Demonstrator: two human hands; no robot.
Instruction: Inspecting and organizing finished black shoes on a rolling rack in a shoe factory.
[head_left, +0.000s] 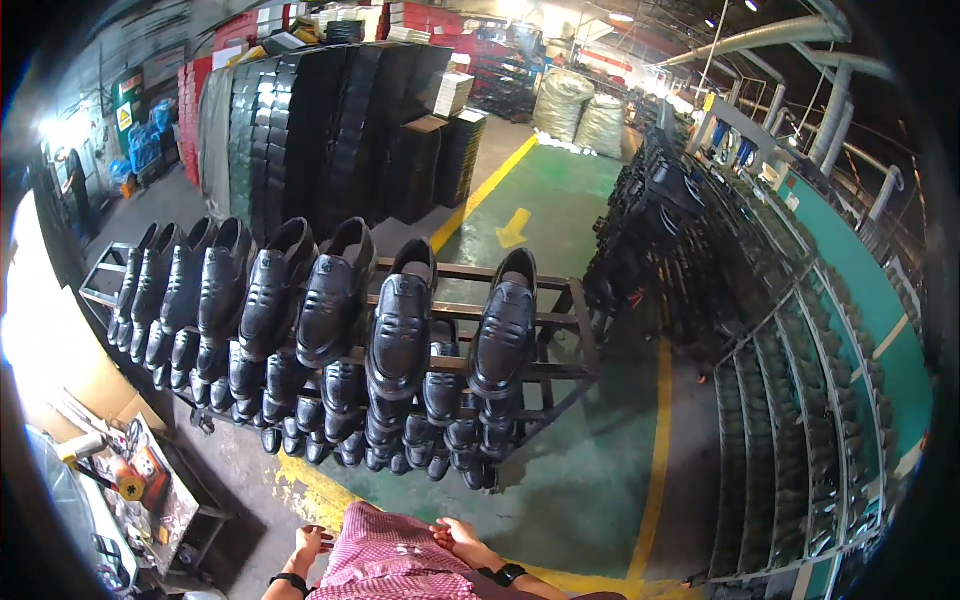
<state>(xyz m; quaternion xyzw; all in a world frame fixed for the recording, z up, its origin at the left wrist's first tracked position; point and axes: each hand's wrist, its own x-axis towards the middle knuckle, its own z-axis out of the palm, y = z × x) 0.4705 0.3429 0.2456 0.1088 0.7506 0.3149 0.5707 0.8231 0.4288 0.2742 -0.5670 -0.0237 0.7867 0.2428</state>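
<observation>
In front of my chest, both of my hands hang at the sides of a pink checked shirt (390, 560). My left hand (312, 541) is loosely bent, its fingers a little apart, with nothing seen in it. My right hand (462, 540) is half curled beside the shirt, fingers apart, and also looks bare. Beyond them, out of touch, stands a metal rack (570, 340) of black leather shoes. A black slip-on shoe (503, 335) tops its right end, with another black shoe (401, 335) to its left. More shoes fill the lower tiers.
At lower left is a workbench (180, 500) with an orange tool (128, 480). Tall stacks of black boxes (330, 140) rise behind the rack. Shelving (790, 430) lines the right side. Yellow lines (655, 460) edge the green floor. Large sacks (562, 105) stand far back.
</observation>
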